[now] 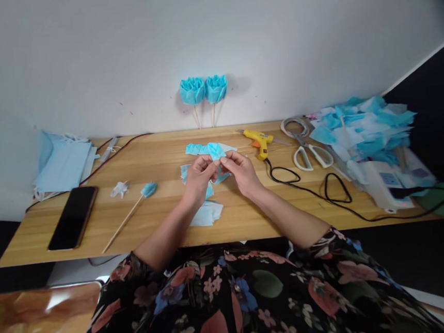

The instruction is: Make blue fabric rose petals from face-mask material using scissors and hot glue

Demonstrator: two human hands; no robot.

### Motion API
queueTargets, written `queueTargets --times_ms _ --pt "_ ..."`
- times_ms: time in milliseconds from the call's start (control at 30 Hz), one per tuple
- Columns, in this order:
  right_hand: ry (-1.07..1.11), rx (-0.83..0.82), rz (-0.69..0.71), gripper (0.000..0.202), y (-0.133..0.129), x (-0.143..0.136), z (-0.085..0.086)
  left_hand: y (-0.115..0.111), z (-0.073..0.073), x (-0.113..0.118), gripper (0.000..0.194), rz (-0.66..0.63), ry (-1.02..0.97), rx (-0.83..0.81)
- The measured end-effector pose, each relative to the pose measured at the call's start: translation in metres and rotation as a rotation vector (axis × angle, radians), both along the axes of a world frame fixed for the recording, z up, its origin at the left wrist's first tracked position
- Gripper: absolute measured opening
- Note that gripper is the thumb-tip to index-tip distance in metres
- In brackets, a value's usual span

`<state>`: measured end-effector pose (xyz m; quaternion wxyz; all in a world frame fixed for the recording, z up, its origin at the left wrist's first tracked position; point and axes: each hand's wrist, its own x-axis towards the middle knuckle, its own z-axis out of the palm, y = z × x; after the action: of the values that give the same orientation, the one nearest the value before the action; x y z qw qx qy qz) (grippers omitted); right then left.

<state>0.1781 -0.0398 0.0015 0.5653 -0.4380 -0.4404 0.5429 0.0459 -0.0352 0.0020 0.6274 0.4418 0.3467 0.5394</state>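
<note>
Between my left hand (200,176) and my right hand (241,172), a folded blue petal (216,151) of mask fabric is pinched at its lower edge. Both hands are closed, thumbs and fingertips almost meeting. Just beyond them lies a row of pleated blue petals (196,148) on a white strip. Beneath and in front of my hands are cut pieces of blue fabric (207,214), partly hidden by my left hand. To the left rests a wooden stick (124,225) with a blue bud (149,189) at its tip.
Two blue fabric flowers (192,91) on sticks lean against the wall. Right of my hands are a yellow glue gun (258,141) with a black cord, scissors (309,151), and a heap of blue scraps (366,128). A phone (73,218) and stacked face masks (64,162) lie left.
</note>
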Motion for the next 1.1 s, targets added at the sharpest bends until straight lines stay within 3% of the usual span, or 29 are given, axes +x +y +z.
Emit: queueTargets --times_ms 367,733,1100 --pt "-0.069 -0.002 0.030 0.032 0.003 0.002 -0.003 0.000 0.005 0.000 0.023 -0.001 0.025 -0.074" --pt "-0.055 0.042 0.031 0.029 0.002 0.002 -0.003 0.000 0.001 0.001 0.021 -0.017 -0.046 -0.021" --pt "-0.309 0.120 0.100 0.031 0.006 0.013 -0.002 0.008 -0.001 -0.006 0.030 0.052 0.101 -0.070"
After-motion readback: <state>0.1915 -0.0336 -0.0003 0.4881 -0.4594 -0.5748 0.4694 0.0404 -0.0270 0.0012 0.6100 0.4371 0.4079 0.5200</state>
